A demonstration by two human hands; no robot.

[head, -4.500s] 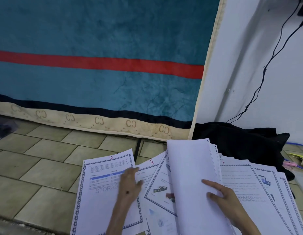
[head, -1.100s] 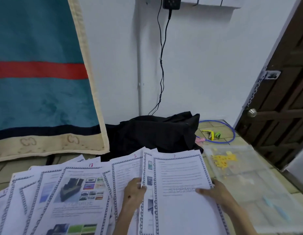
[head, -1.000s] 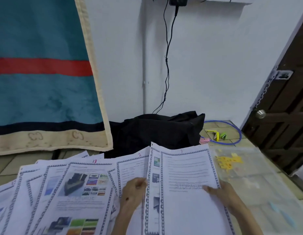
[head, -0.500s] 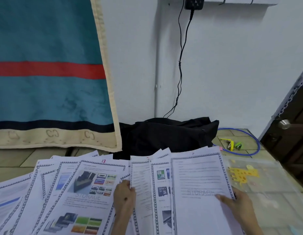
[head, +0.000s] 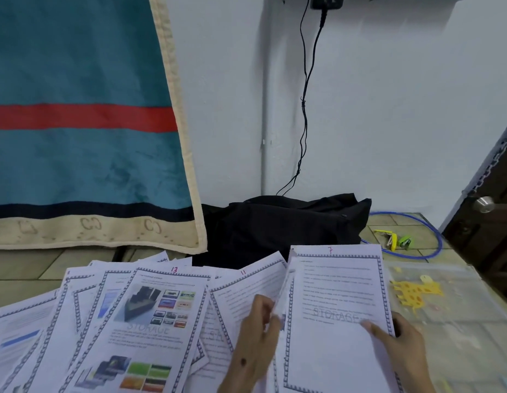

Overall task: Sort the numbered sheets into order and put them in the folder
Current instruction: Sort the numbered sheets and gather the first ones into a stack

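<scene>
White printed sheets point(head: 150, 316) lie fanned across the tiled floor point(head: 28, 265). Your left hand point(head: 256, 336) pinches the left edge of the sheet marked 7 point(head: 335, 296), apparently lifting it; your right hand point(head: 401, 344) grips its right edge. The clear folder point(head: 456, 307) lies just right of that sheet.

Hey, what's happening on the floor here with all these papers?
A person is sorting numbered sheets on the tiled floor. The right hand pinches the sheet marked 7 at its edge, while the left hand fingers the sheets beside it. Sheets 13 and 11 lie fanned out to the left. The clear folder lies to the right, not yet filled.
</scene>
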